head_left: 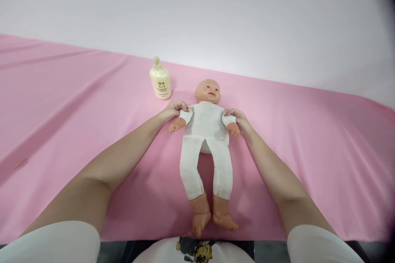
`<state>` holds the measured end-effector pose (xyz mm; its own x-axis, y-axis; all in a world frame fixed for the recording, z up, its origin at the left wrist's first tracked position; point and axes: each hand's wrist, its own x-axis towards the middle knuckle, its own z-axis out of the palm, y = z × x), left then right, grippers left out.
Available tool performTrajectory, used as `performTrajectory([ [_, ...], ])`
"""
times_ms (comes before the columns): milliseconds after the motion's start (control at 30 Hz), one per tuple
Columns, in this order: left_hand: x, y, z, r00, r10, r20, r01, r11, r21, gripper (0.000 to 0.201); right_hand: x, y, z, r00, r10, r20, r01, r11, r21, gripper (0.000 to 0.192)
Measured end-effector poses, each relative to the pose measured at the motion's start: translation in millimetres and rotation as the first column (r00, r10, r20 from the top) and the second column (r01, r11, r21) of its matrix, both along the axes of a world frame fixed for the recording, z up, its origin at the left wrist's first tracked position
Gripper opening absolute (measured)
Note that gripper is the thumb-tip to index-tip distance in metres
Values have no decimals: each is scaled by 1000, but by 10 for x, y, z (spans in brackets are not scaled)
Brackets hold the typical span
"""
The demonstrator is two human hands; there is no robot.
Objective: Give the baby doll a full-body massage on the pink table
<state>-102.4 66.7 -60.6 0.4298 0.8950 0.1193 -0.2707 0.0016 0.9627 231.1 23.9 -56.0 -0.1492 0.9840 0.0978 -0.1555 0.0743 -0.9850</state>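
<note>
A baby doll (206,131) in a white top and white trousers lies on its back on the pink sheet (77,102), head away from me, bare feet toward me. My left hand (173,111) pinches the doll's sleeve at its shoulder on the left side. My right hand (239,118) grips the other sleeve on the right side. Both doll arms stick out just below my fingers.
A cream lotion bottle (160,79) with a pump top stands upright on the sheet, just left of the doll's head. A white wall rises behind the pink surface. The sheet's near edge runs along the bottom by my white shirt.
</note>
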Motion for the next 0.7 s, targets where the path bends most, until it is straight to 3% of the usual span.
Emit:
performTrajectory([
  [267,18,26,8,995,89,37,-88,995,-35,27,23,81,-65,996,-82,-24,84,992,98,37],
  [467,35,49,3,982,176,61,-179,983,35,55,-13,120,-59,981,-150,-120,172,964,204,51],
  [600,26,55,-5,962,274,19,-274,961,41,62,-2,110,-105,964,-236,-120,253,954,162,58],
  [700,36,40,3,960,282,0,-281,958,59,67,18,81,-141,954,-293,-68,300,936,185,62],
])
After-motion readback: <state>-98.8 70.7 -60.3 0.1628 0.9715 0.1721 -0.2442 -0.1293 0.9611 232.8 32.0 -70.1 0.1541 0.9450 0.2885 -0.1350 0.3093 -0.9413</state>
